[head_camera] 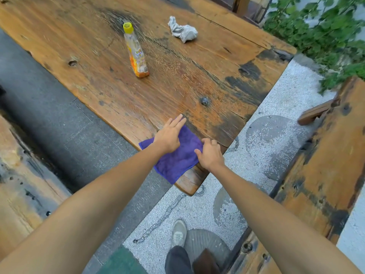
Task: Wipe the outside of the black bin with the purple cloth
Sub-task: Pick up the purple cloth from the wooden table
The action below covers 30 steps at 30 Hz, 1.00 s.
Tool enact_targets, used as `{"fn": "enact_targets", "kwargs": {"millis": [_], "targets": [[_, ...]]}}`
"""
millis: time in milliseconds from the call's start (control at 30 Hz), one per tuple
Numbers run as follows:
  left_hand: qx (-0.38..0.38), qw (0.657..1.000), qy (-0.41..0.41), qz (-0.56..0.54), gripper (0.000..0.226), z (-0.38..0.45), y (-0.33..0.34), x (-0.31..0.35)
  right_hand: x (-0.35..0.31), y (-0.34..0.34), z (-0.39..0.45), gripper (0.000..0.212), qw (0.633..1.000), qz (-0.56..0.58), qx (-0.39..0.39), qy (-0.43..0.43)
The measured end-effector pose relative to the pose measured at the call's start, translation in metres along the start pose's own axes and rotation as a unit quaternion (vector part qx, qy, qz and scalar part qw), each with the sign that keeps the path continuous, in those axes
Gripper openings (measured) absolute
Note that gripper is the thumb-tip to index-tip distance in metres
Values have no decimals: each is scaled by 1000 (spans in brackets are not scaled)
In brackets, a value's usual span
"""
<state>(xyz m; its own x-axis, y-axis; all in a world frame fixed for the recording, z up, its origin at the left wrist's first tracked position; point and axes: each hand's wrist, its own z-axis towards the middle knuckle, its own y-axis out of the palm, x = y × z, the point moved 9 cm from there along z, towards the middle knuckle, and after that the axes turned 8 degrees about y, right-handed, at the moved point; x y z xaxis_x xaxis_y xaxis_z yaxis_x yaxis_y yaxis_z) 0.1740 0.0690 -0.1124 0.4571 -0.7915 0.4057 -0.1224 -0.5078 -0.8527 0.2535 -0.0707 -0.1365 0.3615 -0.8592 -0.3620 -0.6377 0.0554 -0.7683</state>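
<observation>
At the near corner of the table, the purple cloth lies spread flat, one of its corners hanging just past the table's left edge and another reaching the near end. Both hands are on it. The left hand rests palm down on the cloth's far-left part, fingers straight and together, pointing toward the middle of the table; its grip is open, pressing rather than holding. The right hand sits at the cloth's right edge with fingers curled and the thumb laid on the fabric; it looks to be pinching that edge, though whether cloth is really caught between the fingers cannot be told.

The cloth's long axis runs roughly from the far right to the near left, along the table's end. It lies directly under both hands, so neither needs to reach. The right hand seems better placed to lift it.

The black bin is not in view, so the wiping has not begun, and which way the cloth must be carried cannot be judged.

Farther along the table stand a yellow-capped bottle and, well beyond it, a crumpled grey rag.
</observation>
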Motion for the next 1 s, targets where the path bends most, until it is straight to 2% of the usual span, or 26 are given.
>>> {"fn": "enact_targets", "kwargs": {"millis": [67, 167, 300, 400, 533, 633, 767, 867, 1000], "targets": [[-26, 999, 2, 39, 86, 8, 2, -2, 3, 3, 7, 45, 1000, 12, -1, 6], [-69, 988, 22, 138, 73, 16, 5, 0, 4, 1, 10, 31, 999, 46, 5, 7], [-61, 954, 63, 288, 47, 20, -5, 14, 2, -9, 1, 17, 995, 96, 34, -11], [-39, 944, 86, 317, 42, 8, -18, 19, -6, -14, -12, 10, 991, 115, 30, -63], [-19, 948, 98, 301, 33, -23, -33, 16, -17, -21, -34, 13, 986, 136, 19, -97], [-9, 967, 83, 242, 28, -56, -47, 3, -28, -24, -54, 18, 983, 137, 7, -120], [33, 993, 24, 108, 19, -113, -69, -21, -51, -25, -86, 24, 981, 105, 10, -166], [42, 998, -22, 51, 16, -168, -77, -44, -76, -21, -121, 24, 976, 81, 18, -203], [65, 997, -43, -8, 23, -253, -73, -67, -115, 5, -181, 31, 961, 7, 9, -275]]}}
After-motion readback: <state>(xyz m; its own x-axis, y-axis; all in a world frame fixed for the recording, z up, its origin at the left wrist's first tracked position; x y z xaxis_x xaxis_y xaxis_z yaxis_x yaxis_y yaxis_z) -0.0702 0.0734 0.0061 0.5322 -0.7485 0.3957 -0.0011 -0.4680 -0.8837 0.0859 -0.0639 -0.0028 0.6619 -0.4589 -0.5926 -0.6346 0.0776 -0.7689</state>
